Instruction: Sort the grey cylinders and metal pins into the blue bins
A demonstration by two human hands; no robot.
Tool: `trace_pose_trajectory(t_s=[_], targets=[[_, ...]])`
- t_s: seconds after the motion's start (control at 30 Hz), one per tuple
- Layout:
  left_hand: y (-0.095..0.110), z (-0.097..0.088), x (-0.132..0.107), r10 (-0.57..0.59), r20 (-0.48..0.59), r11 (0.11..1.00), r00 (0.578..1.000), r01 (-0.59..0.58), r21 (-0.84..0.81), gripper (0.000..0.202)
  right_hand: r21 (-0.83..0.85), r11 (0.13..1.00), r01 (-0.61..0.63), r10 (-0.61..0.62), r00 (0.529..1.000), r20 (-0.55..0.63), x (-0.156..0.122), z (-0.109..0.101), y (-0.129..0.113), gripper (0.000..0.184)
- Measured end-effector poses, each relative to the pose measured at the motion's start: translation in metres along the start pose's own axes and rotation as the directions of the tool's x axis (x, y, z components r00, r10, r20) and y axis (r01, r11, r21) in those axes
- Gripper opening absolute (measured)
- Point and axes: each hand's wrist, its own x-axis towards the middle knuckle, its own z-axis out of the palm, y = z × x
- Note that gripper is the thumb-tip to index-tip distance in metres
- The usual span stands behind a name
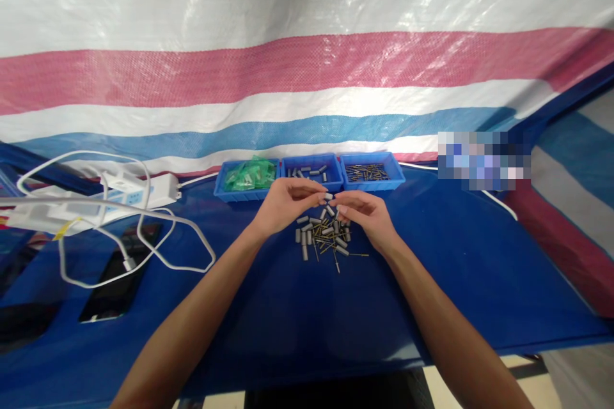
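Note:
My left hand [286,203] pinches a small grey cylinder [328,195] between its fingertips above a blue table [297,313]. My right hand [365,214] sits close beside it with fingers curled and pinched; what it holds is too small to name. Below both hands lies a loose pile of grey cylinders and thin brass pins [325,236].
Three blue trays stand behind the hands: one with green bags [247,176], one with grey cylinders [311,172], one with brass pins [370,172]. White power strips and looped cables [110,198] lie at the left, above two dark phones [119,281]. A striped tarp hangs behind.

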Motion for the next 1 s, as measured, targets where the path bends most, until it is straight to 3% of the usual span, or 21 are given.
trace_pose_trajectory(t_s=[0.37,0.57,0.63,0.73,0.83,0.93,1.0], targets=[[-0.009,-0.008,0.006,-0.058,-0.203,0.998,0.977,0.052,-0.037,0.036,-0.140,0.989,0.048,-0.067,0.989,-0.133,0.004,-0.007,0.010,0.025],[-0.016,-0.013,0.009,0.057,-0.301,0.998,0.952,-0.046,0.045,0.033,-0.184,0.981,0.063,-0.096,0.979,-0.181,0.000,-0.012,0.012,0.024],[-0.012,-0.016,0.006,0.071,-0.265,0.995,0.962,-0.049,0.088,0.030,-0.211,0.975,0.068,-0.114,0.971,-0.211,-0.003,-0.015,0.012,0.026],[-0.002,-0.019,0.001,0.051,-0.077,0.966,0.996,-0.030,0.255,0.025,-0.261,0.963,0.070,-0.144,0.950,-0.278,-0.008,-0.021,0.012,0.028],[0.005,-0.020,-0.006,0.058,0.086,0.852,0.995,-0.094,0.515,0.023,-0.290,0.955,0.063,-0.157,0.936,-0.315,-0.010,-0.024,0.012,0.027],[0.003,-0.018,-0.014,0.083,0.134,0.754,0.987,-0.151,0.640,0.024,-0.311,0.949,0.057,-0.160,0.936,-0.315,-0.010,-0.026,0.012,0.025],[-0.003,-0.016,-0.022,0.106,0.101,0.727,0.989,-0.146,0.670,0.024,-0.317,0.947,0.048,-0.150,0.941,-0.304,-0.011,-0.026,0.013,0.024]])
